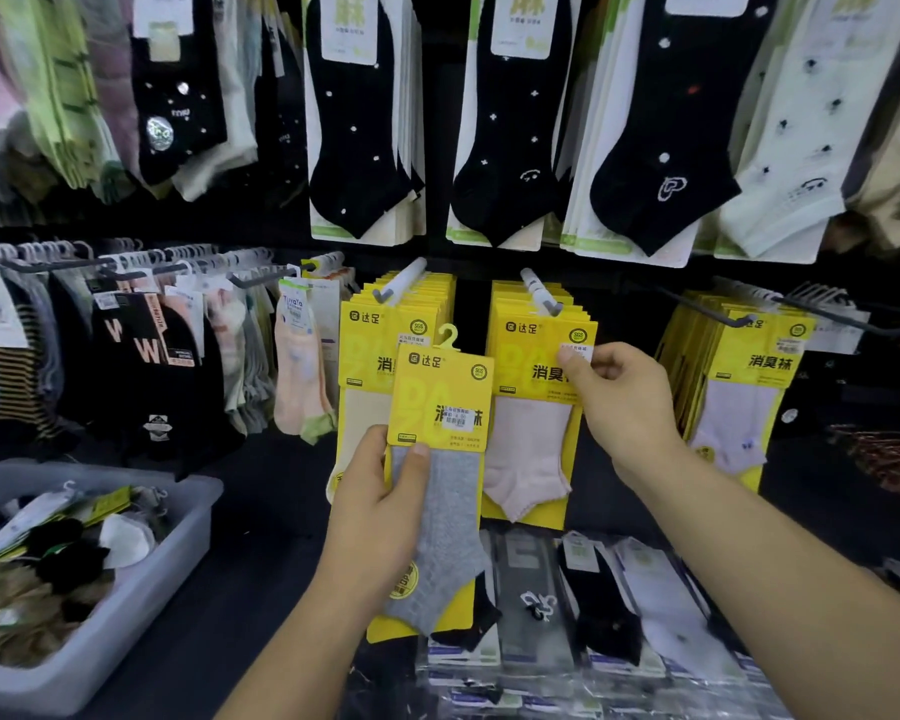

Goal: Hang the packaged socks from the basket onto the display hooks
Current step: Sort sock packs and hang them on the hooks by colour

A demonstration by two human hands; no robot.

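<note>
Packaged socks (520, 122) are filling the display wall from edge to edge. Black and white pairs are hanging in the upper row, and dark, striped and pastel pairs are crowding the rails at the left. Below the wall, flat wrapped packs (593, 615) are lying on a lower shelf.

At the lower left the grey plastic basket (141, 605) is sitting with a jumble of packs inside, black, white and brownish ones among them, so a good deal of hanging is looking left to do.

In the middle row three stacks of yellow cards are hanging side by side: a cream stack (365, 366), a pink stack (528, 444) and a lilac stack (733, 407), each on its own hook (541, 293).

The right hand (624, 402) is reaching up to the pink stack, thumb and curled fingers pinching the upper right corner of its front card. The left hand (380, 506) is gripping one loose grey-sock pack (440, 402) upright in front of the gap between the cream and pink stacks, thumb across the front, fingers behind.

Its small yellow hanger (448, 337) is pointing up, free of any hook, so this pack is not yet hanging. No stack of grey ones is showing, and I cannot tell which hook it is heading for.
</note>
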